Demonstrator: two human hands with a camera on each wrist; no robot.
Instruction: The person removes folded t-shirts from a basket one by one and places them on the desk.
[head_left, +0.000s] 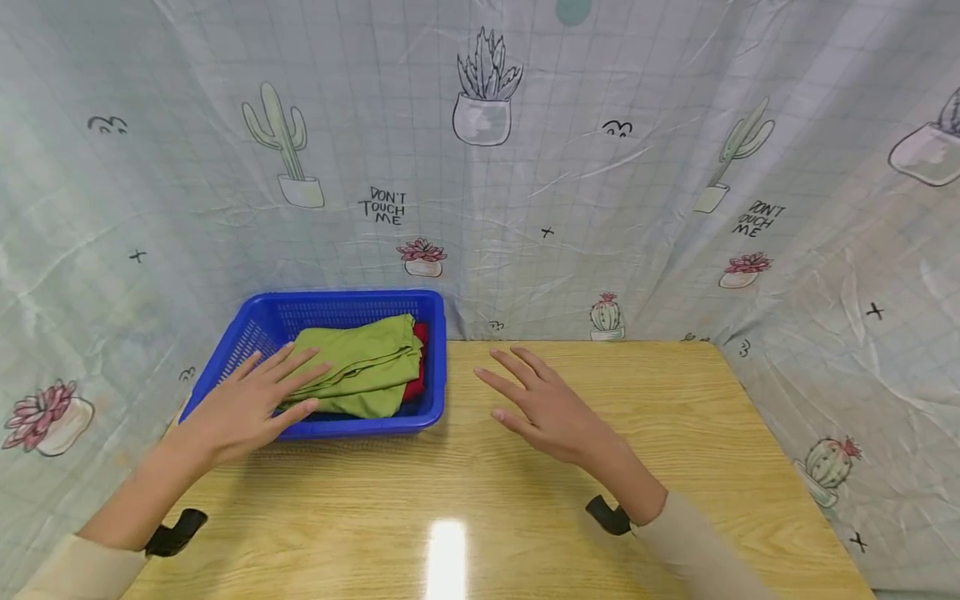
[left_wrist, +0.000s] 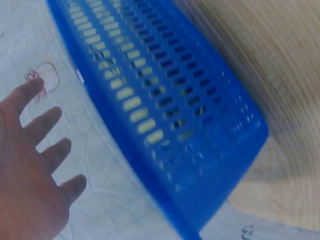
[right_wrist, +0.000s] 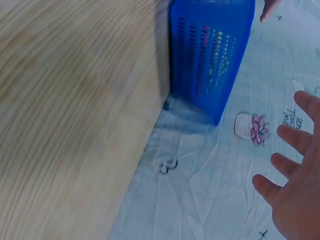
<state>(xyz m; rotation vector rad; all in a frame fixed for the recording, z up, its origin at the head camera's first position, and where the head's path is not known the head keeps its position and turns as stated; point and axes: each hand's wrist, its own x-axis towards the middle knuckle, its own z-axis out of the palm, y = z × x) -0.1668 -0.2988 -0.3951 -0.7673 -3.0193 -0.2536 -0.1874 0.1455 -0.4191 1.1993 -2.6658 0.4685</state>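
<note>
I'm counting one worktop and, at its far left corner, one blue basket! Inside, one green cloth bundle, one red cloth showing. Two hands, left hand and right hand; two sleeves!

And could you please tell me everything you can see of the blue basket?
The blue basket looks like plastic: rectangular, open-topped, with a solid rim and walls pierced by rows of small slots. It stands upright at the far left of the wooden table, close to the patterned curtain; whether they touch is unclear. Folded green cloth lies inside, with something red beside it. The left hand hovers over its front left, apparently without touching.
</note>
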